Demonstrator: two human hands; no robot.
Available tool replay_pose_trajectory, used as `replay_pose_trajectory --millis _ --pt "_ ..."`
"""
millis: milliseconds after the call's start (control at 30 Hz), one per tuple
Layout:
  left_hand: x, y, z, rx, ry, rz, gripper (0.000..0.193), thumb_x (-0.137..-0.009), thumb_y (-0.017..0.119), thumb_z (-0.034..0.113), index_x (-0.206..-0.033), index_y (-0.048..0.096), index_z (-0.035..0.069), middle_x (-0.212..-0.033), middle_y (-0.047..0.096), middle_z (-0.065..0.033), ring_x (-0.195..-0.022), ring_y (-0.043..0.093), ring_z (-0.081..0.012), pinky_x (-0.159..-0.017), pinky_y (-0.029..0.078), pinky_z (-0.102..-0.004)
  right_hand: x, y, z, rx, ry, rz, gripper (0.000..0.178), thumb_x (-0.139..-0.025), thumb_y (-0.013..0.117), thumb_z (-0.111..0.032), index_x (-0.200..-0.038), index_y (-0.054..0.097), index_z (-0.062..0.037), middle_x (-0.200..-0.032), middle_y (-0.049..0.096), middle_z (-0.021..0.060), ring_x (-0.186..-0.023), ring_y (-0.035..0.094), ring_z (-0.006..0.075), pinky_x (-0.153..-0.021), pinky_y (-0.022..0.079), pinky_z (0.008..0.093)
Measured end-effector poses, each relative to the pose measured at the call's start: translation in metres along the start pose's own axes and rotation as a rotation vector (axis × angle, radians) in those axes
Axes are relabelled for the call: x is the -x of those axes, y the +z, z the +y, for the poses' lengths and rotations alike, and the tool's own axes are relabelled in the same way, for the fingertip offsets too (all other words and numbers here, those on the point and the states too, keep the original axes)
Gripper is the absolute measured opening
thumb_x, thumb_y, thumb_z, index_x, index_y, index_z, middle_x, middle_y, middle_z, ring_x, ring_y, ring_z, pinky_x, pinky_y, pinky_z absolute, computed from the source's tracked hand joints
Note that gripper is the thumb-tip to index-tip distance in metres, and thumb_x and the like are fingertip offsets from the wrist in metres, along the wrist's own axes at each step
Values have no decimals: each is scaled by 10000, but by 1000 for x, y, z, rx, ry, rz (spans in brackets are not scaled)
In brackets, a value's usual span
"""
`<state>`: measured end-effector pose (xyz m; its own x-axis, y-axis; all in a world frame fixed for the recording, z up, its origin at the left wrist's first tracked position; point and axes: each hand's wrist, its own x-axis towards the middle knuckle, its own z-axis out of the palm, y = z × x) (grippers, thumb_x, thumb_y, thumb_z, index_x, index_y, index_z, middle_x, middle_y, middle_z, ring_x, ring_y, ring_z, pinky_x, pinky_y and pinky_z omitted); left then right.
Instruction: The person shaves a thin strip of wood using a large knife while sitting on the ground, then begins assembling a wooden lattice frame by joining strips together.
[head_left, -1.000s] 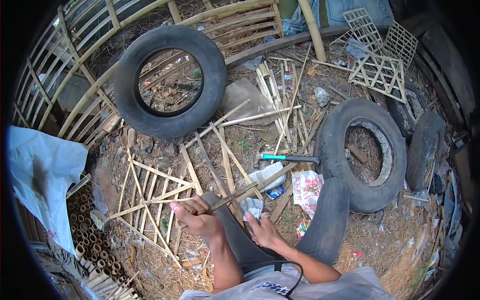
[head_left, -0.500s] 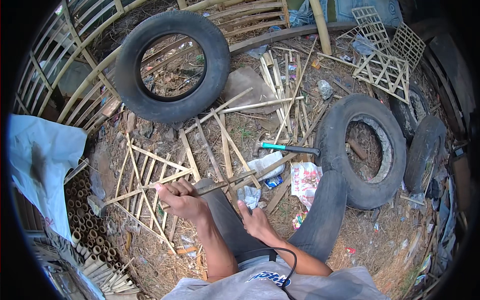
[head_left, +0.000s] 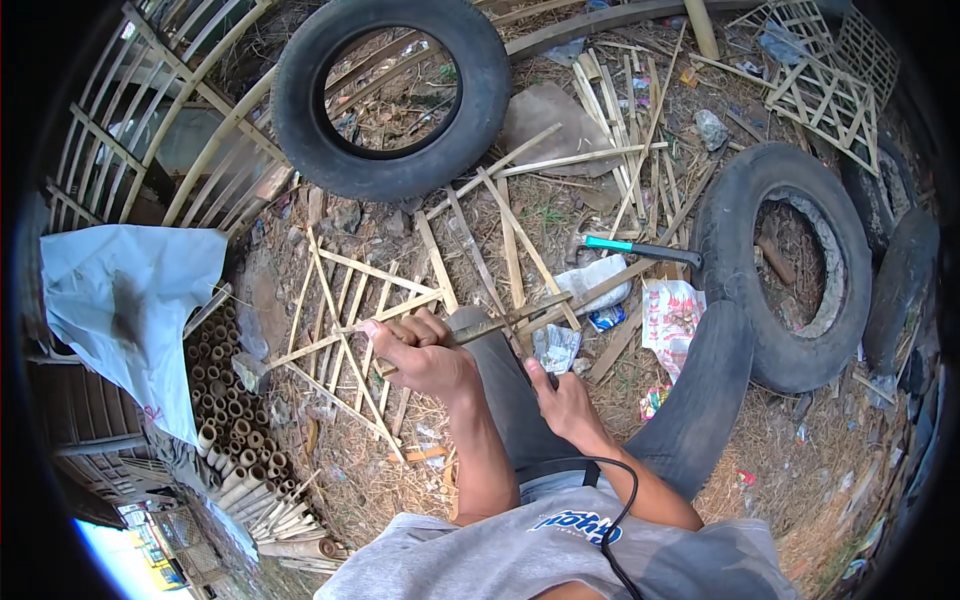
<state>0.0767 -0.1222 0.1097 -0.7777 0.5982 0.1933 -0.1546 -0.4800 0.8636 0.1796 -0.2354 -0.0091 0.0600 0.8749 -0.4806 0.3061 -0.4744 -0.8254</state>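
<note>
My left hand (head_left: 425, 360) is closed round a narrow bamboo strip (head_left: 490, 325), which slants up to the right above my left thigh. My right hand (head_left: 565, 405) grips the dark handle of a knife (head_left: 517, 347). Its brownish blade crosses the strip to the right of my left fist, touching it or nearly so; the exact contact cannot be made out. Beyond the strip's tip, a hammer (head_left: 640, 247) with a teal and black handle lies on the ground.
One tyre (head_left: 290, 100) lies at the far left, another (head_left: 725, 240) beside my right knee. A bamboo lattice (head_left: 345, 300) and loose strips cover the ground ahead. Stacked bamboo tubes (head_left: 235, 410) sit at the left under a white sheet (head_left: 130, 310). Wrappers (head_left: 673, 320) lie about.
The view has shifted, so the whole scene sits further right and higher. Both hands keep their grips, and the knife still crosses the bamboo strip at about the same place.
</note>
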Motion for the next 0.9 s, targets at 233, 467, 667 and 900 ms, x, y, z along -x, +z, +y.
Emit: replay_pose_trajectory --millis 233,467,667,900 --pt "11 -5 5 39 -16 -53 453 -1073 390 274 -658 241 170 -531 157 60 -443 100 -64 -409 122 -268 3 -30 -4 -218 167 -163 735 -978 467 -593 -771 639 91 -621 585 287 -689 633 466 -683 479 491" --pt "21 3 -1 1 -17 9 444 -1077 366 254 -660 237 169 -552 149 55 -445 100 -74 -424 118 -275 0 -25 16 -163 251 -201 809 -941 429 -702 -575 577 4 -510 550 108 -570 609 257 -613 477 398" --pt "24 13 1 -17 23 -54 471 -1081 356 271 -642 217 170 -537 136 54 -453 96 -78 -435 128 -272 1 -16 17 -106 145 -61 776 -976 413 -664 -530 512 -36 -481 505 45 -481 554 156 -498 448 342" --pt "27 15 -7 -39 12 -66 495 -1078 367 299 -624 217 172 -533 141 57 -455 120 -78 -437 137 -279 1 -23 17 -40 222 -190 806 -959 375 -690 -822 696 37 -675 625 305 -834 671 487 -764 507 518"
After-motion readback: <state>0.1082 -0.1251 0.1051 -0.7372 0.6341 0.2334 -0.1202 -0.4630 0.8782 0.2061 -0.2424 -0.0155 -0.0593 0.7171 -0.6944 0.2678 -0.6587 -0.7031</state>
